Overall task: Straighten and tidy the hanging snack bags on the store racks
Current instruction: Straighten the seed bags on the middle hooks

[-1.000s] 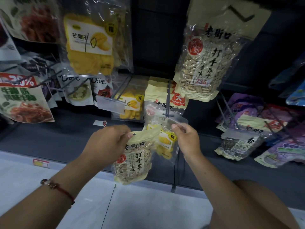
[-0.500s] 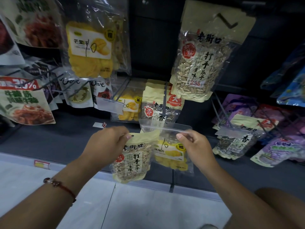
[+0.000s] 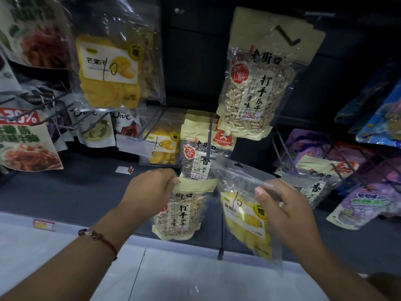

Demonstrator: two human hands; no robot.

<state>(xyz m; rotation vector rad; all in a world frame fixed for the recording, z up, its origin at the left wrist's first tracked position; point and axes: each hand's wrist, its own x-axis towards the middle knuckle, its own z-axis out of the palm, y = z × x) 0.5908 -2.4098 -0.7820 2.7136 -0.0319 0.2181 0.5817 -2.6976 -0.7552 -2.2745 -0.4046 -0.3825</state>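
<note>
A person stands at a dark store rack (image 3: 191, 61) hung with snack bags, both hands raised before its lower pegs. Largest in view, up and to the left of the left hand, hangs a clear mango bag (image 3: 108, 70) packed with yellow dried slices. Above the right hand, a big seed bag (image 3: 256, 88) with a cream top shows pale striped seeds through its clear front. Straight beyond both hands a darker seed bag (image 3: 200, 157) hangs on a peg, holding black-striped seeds, with a second small bag of mango slices (image 3: 163, 146) just to its left. Far to the right of the right hand sit purple pouches (image 3: 364, 200), contents hidden.

The right hand (image 3: 286, 211) pinches the upper part of a clear pouch of yellow fruit pieces (image 3: 245, 216), tilted, free of any peg. The left hand (image 3: 149, 192) grips the cream top edge of a small seed bag (image 3: 180, 213) of pale seeds, which dangles below it, just beside the fruit pouch. A red cord bracelet (image 3: 97, 237) circles the left wrist.
</note>
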